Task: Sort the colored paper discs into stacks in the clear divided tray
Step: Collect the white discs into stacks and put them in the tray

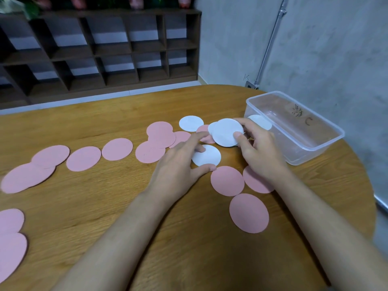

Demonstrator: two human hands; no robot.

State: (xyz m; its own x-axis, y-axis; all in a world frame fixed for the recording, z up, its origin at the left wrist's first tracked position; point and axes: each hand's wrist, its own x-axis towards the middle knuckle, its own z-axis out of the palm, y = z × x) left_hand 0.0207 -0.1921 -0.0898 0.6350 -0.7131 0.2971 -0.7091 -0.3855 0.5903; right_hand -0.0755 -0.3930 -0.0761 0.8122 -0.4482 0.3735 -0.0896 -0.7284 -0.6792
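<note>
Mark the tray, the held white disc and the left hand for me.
tray (304, 155): head view, near wall.
held white disc (225, 133): head view, middle of its face.
left hand (178, 164): head view, back of the hand.

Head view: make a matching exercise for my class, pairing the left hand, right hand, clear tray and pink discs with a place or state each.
1 left hand
2 right hand
3 clear tray
4 pink discs

A scattered over the table
B holds white discs
C stands near the table's right edge
D fingers on a white disc lying flat

Pairs: 1-D, 2-B, 3-C, 4-A
</note>
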